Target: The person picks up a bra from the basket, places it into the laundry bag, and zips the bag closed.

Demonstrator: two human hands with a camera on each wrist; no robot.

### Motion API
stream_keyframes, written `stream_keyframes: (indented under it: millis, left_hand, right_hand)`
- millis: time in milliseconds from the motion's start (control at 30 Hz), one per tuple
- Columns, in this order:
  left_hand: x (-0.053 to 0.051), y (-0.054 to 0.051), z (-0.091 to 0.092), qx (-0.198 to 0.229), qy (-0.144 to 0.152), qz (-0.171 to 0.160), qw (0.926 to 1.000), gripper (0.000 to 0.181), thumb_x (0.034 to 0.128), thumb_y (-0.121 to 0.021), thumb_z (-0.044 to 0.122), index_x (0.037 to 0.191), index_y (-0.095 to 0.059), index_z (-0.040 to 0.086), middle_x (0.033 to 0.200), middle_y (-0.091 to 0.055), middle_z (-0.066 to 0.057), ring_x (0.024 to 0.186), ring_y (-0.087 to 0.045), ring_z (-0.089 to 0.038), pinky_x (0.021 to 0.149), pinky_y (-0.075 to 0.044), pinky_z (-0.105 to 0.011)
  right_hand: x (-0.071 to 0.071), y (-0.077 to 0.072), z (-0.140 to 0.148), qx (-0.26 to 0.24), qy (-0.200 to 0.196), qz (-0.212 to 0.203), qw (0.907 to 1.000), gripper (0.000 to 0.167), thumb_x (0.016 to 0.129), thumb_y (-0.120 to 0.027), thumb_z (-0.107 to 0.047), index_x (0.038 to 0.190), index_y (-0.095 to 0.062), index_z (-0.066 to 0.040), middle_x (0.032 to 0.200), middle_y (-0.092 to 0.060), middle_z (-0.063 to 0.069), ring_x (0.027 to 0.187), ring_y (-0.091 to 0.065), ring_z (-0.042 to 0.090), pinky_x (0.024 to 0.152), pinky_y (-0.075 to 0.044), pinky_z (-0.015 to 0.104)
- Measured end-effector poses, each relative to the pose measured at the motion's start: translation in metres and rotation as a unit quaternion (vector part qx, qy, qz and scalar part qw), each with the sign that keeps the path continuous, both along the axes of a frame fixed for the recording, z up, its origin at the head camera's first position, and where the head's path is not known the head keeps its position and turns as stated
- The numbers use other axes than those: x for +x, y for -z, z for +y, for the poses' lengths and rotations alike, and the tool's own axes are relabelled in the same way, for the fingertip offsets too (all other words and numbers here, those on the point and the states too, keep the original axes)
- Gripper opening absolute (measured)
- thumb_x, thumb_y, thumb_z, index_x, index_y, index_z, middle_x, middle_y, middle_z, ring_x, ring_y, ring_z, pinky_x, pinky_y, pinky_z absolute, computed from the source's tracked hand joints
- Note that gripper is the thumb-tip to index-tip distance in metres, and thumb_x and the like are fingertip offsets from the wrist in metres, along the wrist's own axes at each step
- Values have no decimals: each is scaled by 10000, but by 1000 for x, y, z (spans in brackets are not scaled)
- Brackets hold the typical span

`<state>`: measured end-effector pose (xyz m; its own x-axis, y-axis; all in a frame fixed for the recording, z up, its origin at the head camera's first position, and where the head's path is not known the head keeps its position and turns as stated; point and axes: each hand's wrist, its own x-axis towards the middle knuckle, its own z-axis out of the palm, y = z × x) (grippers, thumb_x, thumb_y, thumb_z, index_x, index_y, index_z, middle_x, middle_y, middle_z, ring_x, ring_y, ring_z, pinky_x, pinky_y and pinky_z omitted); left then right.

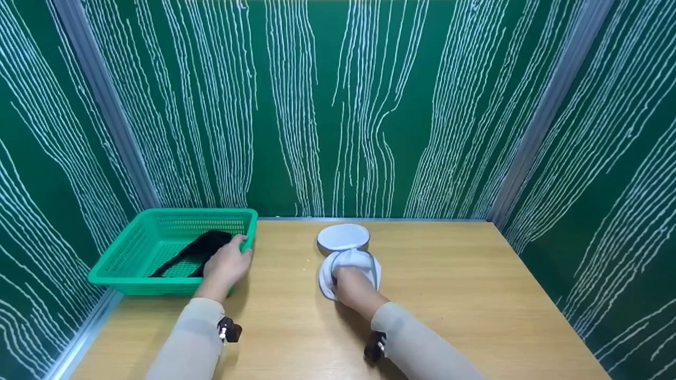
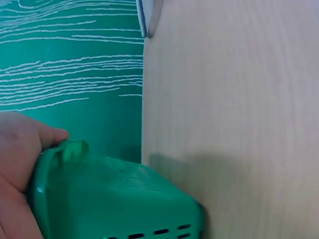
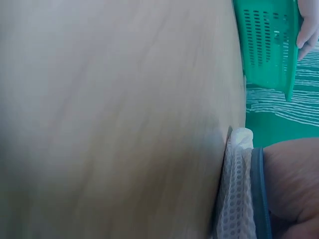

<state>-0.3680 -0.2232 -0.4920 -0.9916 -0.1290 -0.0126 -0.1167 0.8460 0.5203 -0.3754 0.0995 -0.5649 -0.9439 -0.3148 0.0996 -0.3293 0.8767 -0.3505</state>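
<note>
My left hand [image 1: 228, 264] grips the right rim of a green plastic basket [image 1: 158, 287], its fingers over the edge. Inside the basket lies a black cloth item [image 1: 206, 245] with thin strap-like ends; the hand partly covers it. To the right, my right hand [image 1: 356, 290] reaches into the round mouth of a white mesh laundry bag [image 1: 326, 279], so its fingers are hidden. The bag's oval lid [image 1: 344, 237] is folded back behind the mouth. In the right wrist view, the mesh side [image 3: 233, 199] and grey edging [image 3: 260, 189] stand beside the hand.
The light wooden table [image 1: 449, 285] runs under everything. Green panels with white wavy lines [image 1: 475, 105] enclose the back and both sides, joined by metal posts [image 1: 544, 105]. The basket stands at the back left corner, close to the left panel.
</note>
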Motion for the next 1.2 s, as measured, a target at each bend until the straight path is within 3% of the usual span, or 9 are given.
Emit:
stream_keyframes:
  millis: [100, 233, 367, 567, 767, 933, 1100, 1200]
  left_hand:
    - [-3, -6, -7, -39, -13, -50, 10000, 597, 1193, -489, 398, 1718, -449, 115, 1680, -557, -273, 1476, -588, -524, 1161, -510, -713]
    - [-7, -12, -24, -385, -141, 168, 9990, 602, 1184, -509, 353, 1690, -460, 31, 1639, -527, -350, 1498, -510, -580, 1201, -470, -739]
    - [-9, -13, -42, -582, -156, 138, 9981, 708, 1119, -627, 334, 1697, -417, -16, 1622, -427, -416, 1491, -405, -625, 1181, -451, -790]
    - [-6, -13, -62, -402, 113, -619, 9972, 1002, 1018, -796, 485, 1752, -316, 1, 1694, -280, -463, 1526, -305, -692, 1200, -373, -878]
    - [-9, -19, -70, -294, 598, -1232, 9901, 1015, 1065, -734, 541, 1758, -277, -44, 1779, -258, -428, 1644, -263, -655, 1337, -279, -781]
    - [-11, -19, -69, -310, 605, -1464, 9869, 1129, 1024, -820, 497, 1759, -192, -85, 1784, -285, -403, 1657, -308, -603, 1360, -303, -716]
    - [-12, -14, -70, -303, 459, -1267, 9904, 1391, 935, -945, 353, 1754, 88, -90, 1682, -384, -482, 1585, -415, -623, 1342, -356, -690]
    - [-15, -12, -70, -331, 454, -1238, 9907, 1379, 931, -950, 289, 1768, 90, -57, 1698, -364, -478, 1598, -395, -623, 1349, -342, -695]
  right_hand:
    - [3, 0, -3, 15, -59, -79, 10000, 273, 1011, -832, -150, 796, -663, -161, 701, -558, -38, 658, -541, 158, 621, -469, 320]
    - [5, -3, -5, 84, -103, -118, 9998, 280, 1026, -833, -191, 803, -667, -155, 701, -558, -38, 652, -547, 161, 617, -471, 322]
    - [7, -7, -8, 155, -140, -47, 9998, 325, 1020, -836, -203, 772, -633, -153, 689, -559, -30, 635, -547, 174, 597, -496, 356]
    - [12, -16, -15, 241, -118, -12, 9996, 405, 1021, -810, -228, 694, -584, -152, 656, -540, -18, 599, -537, 191, 561, -510, 390]
    - [13, -37, -14, -375, 317, -1014, 9936, 399, 1156, -655, -444, 902, -731, -146, 742, -629, 17, 662, -650, 203, 620, -535, 355]
    - [5, -55, 2, -864, 258, -285, 9955, 349, 1156, -668, -388, 982, -820, -126, 824, -730, 25, 731, -665, 187, 699, -579, 398]
    - [-4, -64, 24, -988, 342, 411, 9937, 272, 1121, -726, -326, 959, -830, -133, 880, -783, 18, 761, -659, 178, 734, -603, 398]
    - [-9, -64, 36, -1051, 487, 642, 9912, 262, 1114, -731, -320, 960, -828, -131, 900, -801, 38, 787, -685, 203, 752, -628, 433]
